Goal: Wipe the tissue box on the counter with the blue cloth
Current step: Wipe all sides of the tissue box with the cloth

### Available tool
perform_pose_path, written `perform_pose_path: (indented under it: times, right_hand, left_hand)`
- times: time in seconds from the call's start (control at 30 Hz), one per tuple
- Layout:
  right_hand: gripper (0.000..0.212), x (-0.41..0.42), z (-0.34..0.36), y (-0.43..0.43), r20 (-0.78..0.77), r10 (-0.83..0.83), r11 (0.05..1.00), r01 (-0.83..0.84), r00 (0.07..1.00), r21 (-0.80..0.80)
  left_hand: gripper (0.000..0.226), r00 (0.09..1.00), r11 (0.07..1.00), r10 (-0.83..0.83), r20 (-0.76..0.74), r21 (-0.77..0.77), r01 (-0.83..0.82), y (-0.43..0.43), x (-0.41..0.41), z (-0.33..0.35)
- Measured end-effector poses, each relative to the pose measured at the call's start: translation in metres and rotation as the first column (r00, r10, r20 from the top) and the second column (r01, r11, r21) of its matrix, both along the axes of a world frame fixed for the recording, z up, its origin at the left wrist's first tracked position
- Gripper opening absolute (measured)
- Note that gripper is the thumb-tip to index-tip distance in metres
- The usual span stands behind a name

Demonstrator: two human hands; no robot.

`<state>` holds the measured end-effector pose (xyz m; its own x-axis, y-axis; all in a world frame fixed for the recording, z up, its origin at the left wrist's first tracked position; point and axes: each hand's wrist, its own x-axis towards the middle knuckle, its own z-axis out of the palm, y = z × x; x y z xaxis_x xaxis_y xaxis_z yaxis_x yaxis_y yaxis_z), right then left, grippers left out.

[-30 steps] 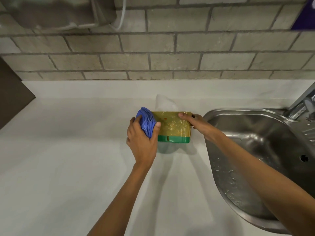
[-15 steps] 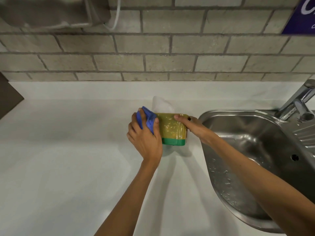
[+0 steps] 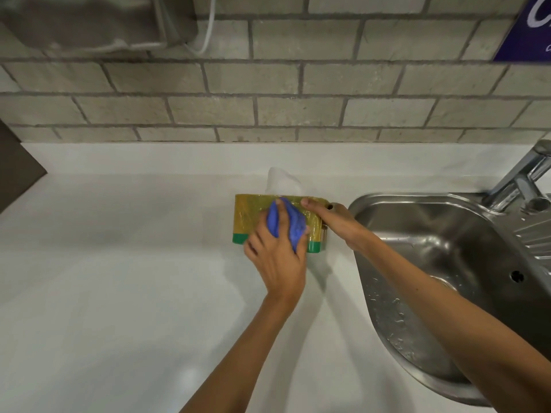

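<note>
white counter under grey brick. tissue box at the sink's 9 o'clock: light, film-wrapped, likely slippery. right hand braces its end; left hand clutches blue cloth against the front.

The left hand and the blue cloth it presses cover the middle of the tissue box's near face; the print there cannot be read. The right hand hides the box's 3 o'clock end. The sink is cut off at the 3 and 5 o'clock edges, its tap likewise. The purple sign at 1 o'clock is cropped, lettering illegible. The grey object at 11 o'clock is cropped and blurred.
</note>
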<state>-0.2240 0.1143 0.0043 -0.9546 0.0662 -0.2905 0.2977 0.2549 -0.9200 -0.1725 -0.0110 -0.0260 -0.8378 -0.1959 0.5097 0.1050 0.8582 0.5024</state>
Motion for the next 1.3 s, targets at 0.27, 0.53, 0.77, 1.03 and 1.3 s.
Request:
perform_pose_path:
  times: [0.27,0.53,0.77,1.03,1.3]
  right_hand:
    - [0.036,0.005,-0.007,0.007,0.006,0.030,0.999,-0.030,1.000,-0.011]
    - [0.058,0.003,-0.006,0.007,-0.037,0.026,1.000,-0.025,0.999,0.014]
    - [0.040,0.006,-0.006,0.005,-0.041,0.017,1.000,-0.018,0.999,-0.002]
    - [0.044,0.007,-0.008,0.012,-0.088,0.029,0.999,-0.027,0.996,0.019]
    - [0.058,0.010,-0.006,0.007,-0.118,0.020,1.000,-0.019,0.993,0.012]
  left_hand:
    - [0.056,0.980,0.928,0.134,0.149,0.328,-0.177,-0.030,-0.017,-0.008]
    - [0.063,0.995,0.992,-0.061,-0.085,-0.120,0.050,0.001,0.007,-0.006]
    - [0.059,0.974,0.898,0.158,0.160,0.387,-0.209,-0.015,-0.021,0.004]
    - [0.059,0.999,0.994,-0.045,-0.022,0.099,0.047,-0.006,-0.005,-0.002]
    - [0.060,0.985,0.880,0.102,0.139,0.450,-0.155,-0.016,-0.021,0.010]
